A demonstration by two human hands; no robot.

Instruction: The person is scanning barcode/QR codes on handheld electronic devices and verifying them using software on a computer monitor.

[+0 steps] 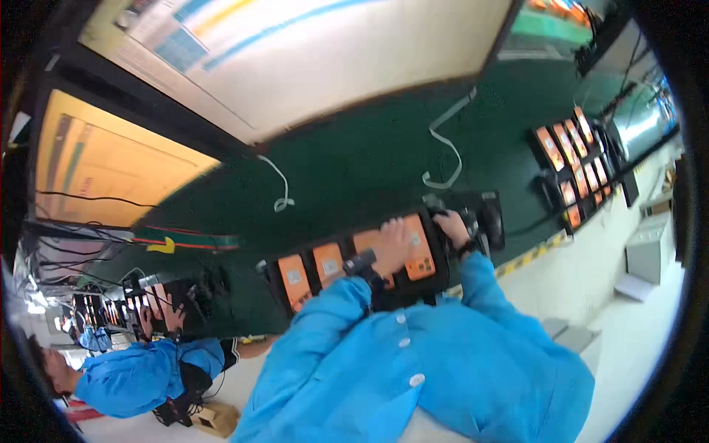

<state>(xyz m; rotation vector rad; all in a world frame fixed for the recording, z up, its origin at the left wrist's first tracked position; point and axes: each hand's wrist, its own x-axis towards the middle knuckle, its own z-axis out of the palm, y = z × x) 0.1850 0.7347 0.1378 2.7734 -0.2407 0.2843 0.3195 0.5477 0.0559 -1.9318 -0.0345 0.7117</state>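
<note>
A black tray (pixel 278 289) lies before me on the green tabletop, holding a row of orange phones, backs up. My left hand (pixel 393 247) is over the phones right of the middle, fingers stretched out, partly covering one. Beside it is the rightmost phone (pixel 419 249), its camera lenses toward me. Further left lie another phone (pixel 327 260) and a leftmost phone (pixel 294 275), each with a pale patch. At the tray's right end my right hand (pixel 452 227) has its fingers curled on something dark that I cannot make out. Both wrists wear dark bands.
A second black rack of orange phones (pixel 550 148) stands at the far right. White straps (pixel 443 136) lie across the green table (pixel 354 162). Boards (pixel 310 74) rise behind. At left, a co-worker in a blue jacket (pixel 133 380) handles similar pieces. Grey boxes (pixel 650 247) stand at right.
</note>
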